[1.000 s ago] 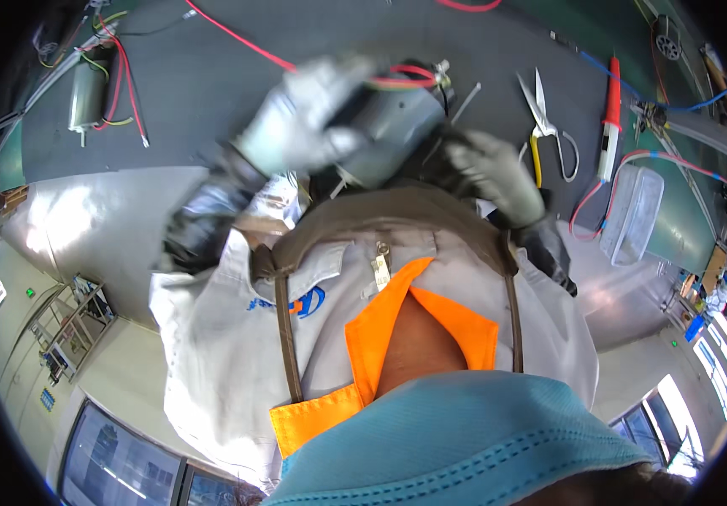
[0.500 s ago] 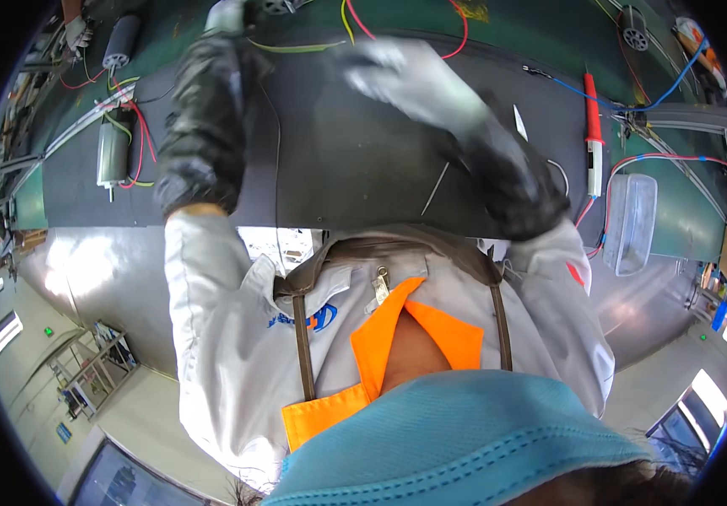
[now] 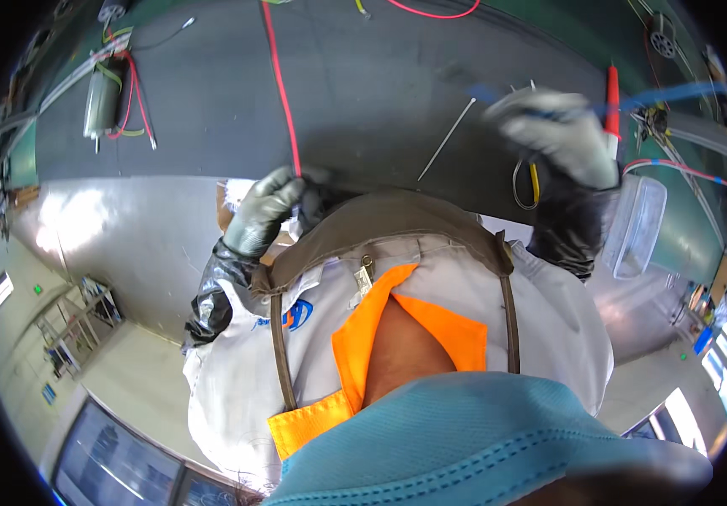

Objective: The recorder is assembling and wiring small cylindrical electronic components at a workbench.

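Observation:
My left hand [image 3: 264, 208], in a grey glove with a black sleeve cover, is at the bench's near edge beside my apron. Its fingers are closed on the lower end of a red wire [image 3: 280, 93], which runs up across the dark mat. Over the right part of the mat is my right hand [image 3: 553, 126], gloved alike and smeared by motion. A blue clip lead [image 3: 675, 94] runs to it from the right, and the lead's blurred tip sticks out left of the fingers. Between the hands lies a thin white rod-like piece [image 3: 448, 137].
At left is a metal cylindrical motor [image 3: 103, 99] with red and yellow-green wires. A red probe [image 3: 613, 97] and a clear plastic box [image 3: 636, 228] are at right. A yellow-handled tool [image 3: 535, 181] lies below my right hand. Another red wire [image 3: 439, 13] curves at the far side.
My left hand has come from the far side down to the near edge, with the red wire now in it. My right hand has moved right and picked up the blue clip lead.

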### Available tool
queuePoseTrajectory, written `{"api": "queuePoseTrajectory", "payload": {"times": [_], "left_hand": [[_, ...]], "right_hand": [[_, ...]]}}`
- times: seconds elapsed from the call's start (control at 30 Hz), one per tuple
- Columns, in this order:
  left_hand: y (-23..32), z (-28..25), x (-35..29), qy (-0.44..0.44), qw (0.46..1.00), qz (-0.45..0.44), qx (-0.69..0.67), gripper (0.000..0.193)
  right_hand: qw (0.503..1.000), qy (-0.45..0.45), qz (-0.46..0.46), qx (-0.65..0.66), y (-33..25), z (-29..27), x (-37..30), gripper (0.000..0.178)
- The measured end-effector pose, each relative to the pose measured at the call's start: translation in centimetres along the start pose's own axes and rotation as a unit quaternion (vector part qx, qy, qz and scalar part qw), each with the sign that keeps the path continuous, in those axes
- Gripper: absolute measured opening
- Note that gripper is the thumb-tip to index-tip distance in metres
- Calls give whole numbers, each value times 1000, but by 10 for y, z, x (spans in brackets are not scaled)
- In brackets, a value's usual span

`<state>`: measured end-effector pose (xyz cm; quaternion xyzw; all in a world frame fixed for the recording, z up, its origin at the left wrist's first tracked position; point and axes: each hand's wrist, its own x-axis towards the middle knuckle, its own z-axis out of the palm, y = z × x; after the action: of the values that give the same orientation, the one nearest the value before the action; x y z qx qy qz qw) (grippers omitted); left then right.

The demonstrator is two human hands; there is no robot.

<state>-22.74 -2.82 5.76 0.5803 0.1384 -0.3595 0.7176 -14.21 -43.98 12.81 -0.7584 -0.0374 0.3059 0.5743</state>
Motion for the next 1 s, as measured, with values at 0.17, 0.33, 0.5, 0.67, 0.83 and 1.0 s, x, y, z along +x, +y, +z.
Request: {"api": "queuePoseTrajectory", "payload": {"times": [0.17, 0.33, 0.5, 0.67, 0.83, 1.0], "left_hand": [[13, 21, -5, -48, 997, 52, 23, 31], [48, 56, 22, 11, 980, 193, -53, 40], [68, 95, 52, 82, 955, 283, -28, 36], [70, 102, 67, 102, 949, 298, -29, 39], [70, 108, 72, 113, 953, 277, -51, 38], [70, 116, 69, 151, 951, 267, -36, 34]], "right_hand": [[895, -189, -330, -232, 29, 111, 62, 35], [942, -21, -324, -82, 12, 128, 24, 45], [948, 154, -280, 4, 1, 140, 17, 56], [932, 244, -268, -21, 3, 143, 23, 59], [941, 236, -237, -38, 0, 144, 28, 60], [890, 309, -316, -113, 8, 155, 43, 59]]}}
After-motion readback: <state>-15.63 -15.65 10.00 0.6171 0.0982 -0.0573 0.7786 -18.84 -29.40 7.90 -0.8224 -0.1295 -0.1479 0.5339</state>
